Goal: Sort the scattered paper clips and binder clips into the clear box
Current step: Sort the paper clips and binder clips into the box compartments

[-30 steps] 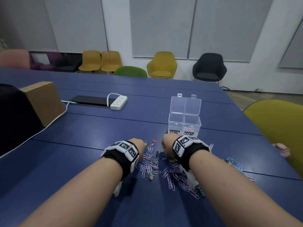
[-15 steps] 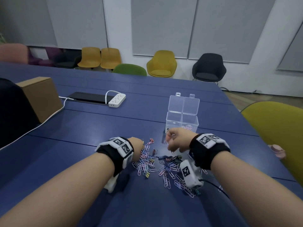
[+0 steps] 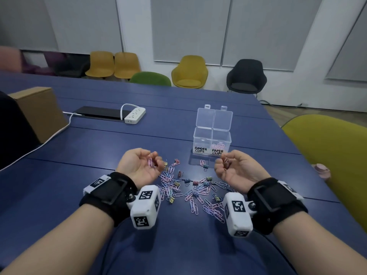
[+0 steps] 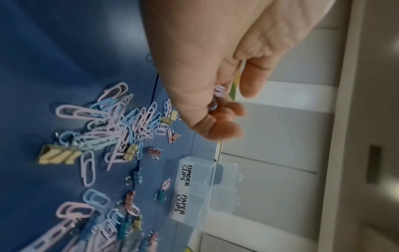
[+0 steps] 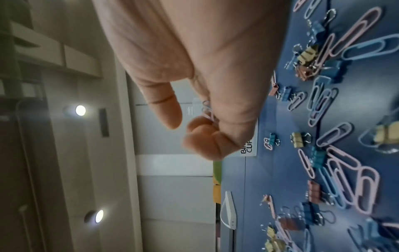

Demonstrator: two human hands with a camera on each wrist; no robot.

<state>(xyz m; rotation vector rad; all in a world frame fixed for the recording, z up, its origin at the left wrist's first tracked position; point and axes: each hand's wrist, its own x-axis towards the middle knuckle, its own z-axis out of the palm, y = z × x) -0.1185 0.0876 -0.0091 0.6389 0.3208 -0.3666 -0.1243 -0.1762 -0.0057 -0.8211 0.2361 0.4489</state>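
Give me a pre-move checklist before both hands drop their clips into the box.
1. Clear box lids open: ok.
2. Compartment labels readable, BINDER CLIPS to the left, PAPER CLIPS to the right in the head view: ok.
3. Left hand holds paper clips, pink and blue: ok.
4. Right hand holds only paper clips: cannot tell, contents small.
5. Hands above the box: not ok, both are short of it.
6. Path to the box free: ok, only loose clips lie between.
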